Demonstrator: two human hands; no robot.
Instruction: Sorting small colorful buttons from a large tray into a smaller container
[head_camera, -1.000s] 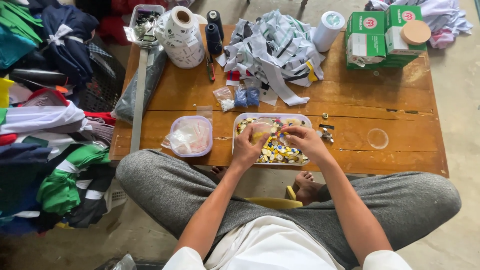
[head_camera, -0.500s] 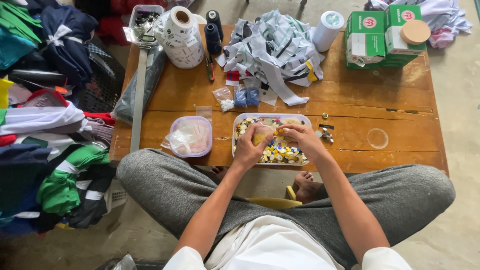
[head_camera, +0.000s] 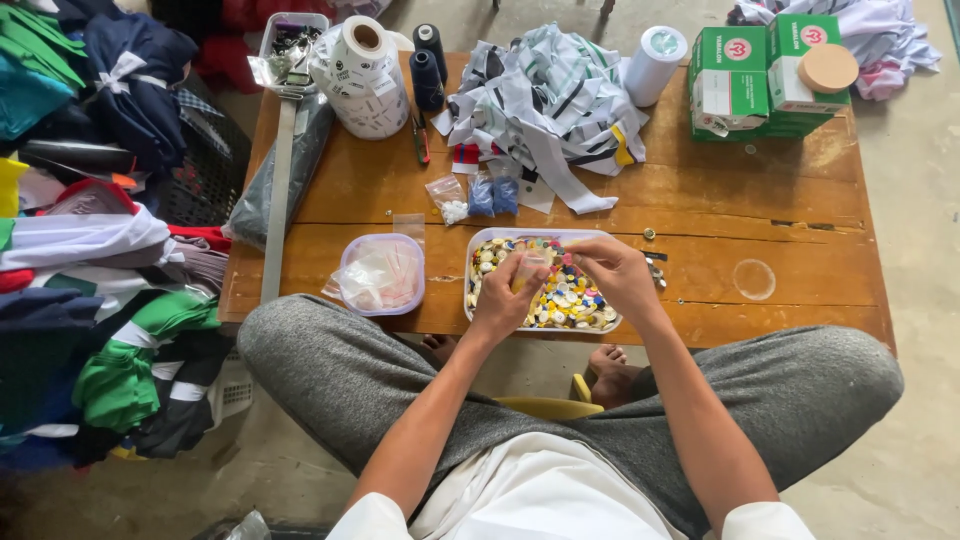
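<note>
Above the button tray (head_camera: 480, 300), left hand (head_camera: 502, 300) and right hand (head_camera: 618, 272) both pinching a small clear bag (head_camera: 532, 266), lidded tub (head_camera: 380, 274) left of tray.

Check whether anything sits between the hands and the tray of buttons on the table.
Nothing visible does. Both the left hand and the right hand are directly over the white tray of buttons, pinching a small clear bag between them. The lidded plastic container sits off to the left, clear of them.
</note>
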